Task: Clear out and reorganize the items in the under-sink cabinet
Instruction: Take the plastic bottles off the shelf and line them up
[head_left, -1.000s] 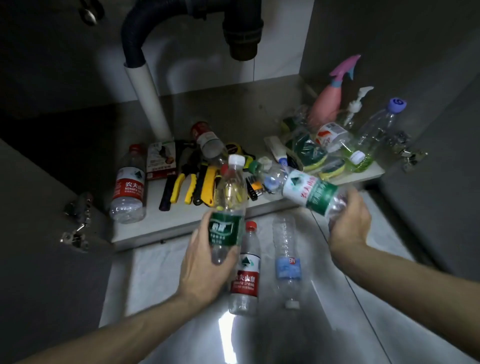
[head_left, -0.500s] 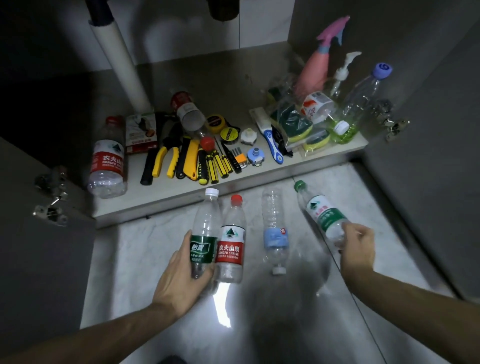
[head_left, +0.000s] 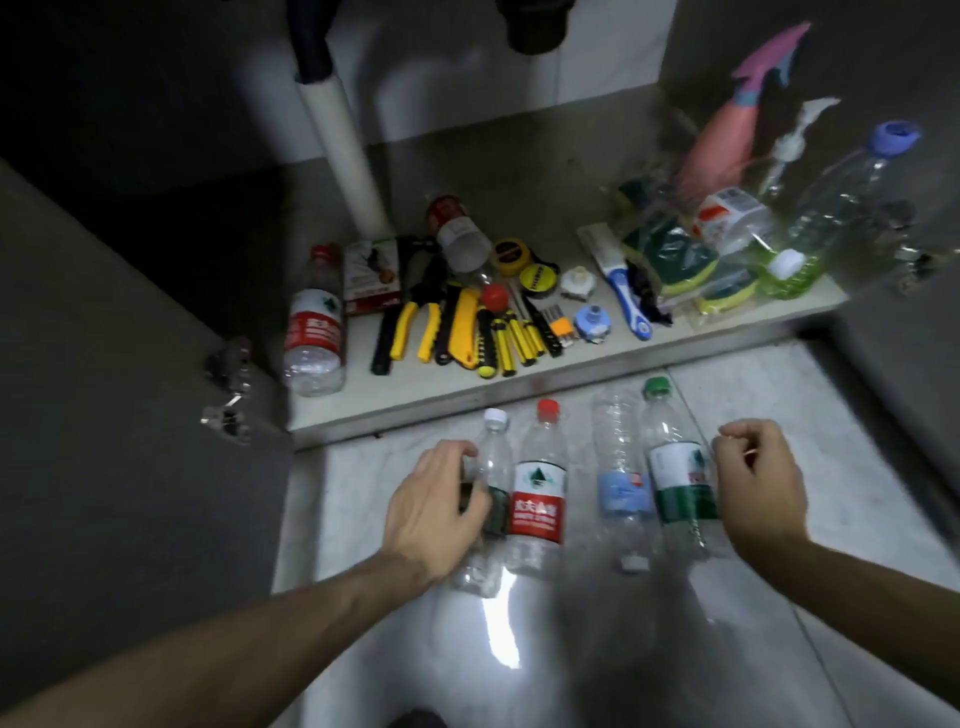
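Pale marble floor tiles (head_left: 857, 467) run up to the open under-sink cabinet, whose low white shelf (head_left: 415, 395) sits under a white drain pipe (head_left: 345, 156).

Four plastic bottles lie side by side on the floor, just in front of the shelf edge. From left to right they are a white-capped bottle with a green label (head_left: 488, 499), a red-capped bottle with a red label (head_left: 537, 493), a clear bottle with a blue label (head_left: 621, 483) lying cap toward the camera, and a green-capped bottle with a green and white label (head_left: 675, 467).

The left hand (head_left: 436, 509) lies over the white-capped bottle, its grip closed around the bottle's middle. The right hand (head_left: 758, 483) is just beside the green-capped bottle, fingers curled inward with nothing between them; whether it touches the bottle is unclear.

On the shelf, a red-labelled water bottle (head_left: 314, 332) stands at the left end. Beside it lie a small carton (head_left: 371, 275), yellow-handled pliers (head_left: 410, 327), a yellow utility knife (head_left: 462, 327) and yellow-and-black screwdrivers (head_left: 511, 338), with another red-capped bottle (head_left: 460, 236) lying behind them. A blue-and-white brush (head_left: 626, 296) lies further right, next to packaged green-and-yellow sponges (head_left: 670, 260). At the right end stand a pink spray bottle (head_left: 722, 140), a pump dispenser (head_left: 789, 140) and a clear bottle with a blue cap (head_left: 852, 182).
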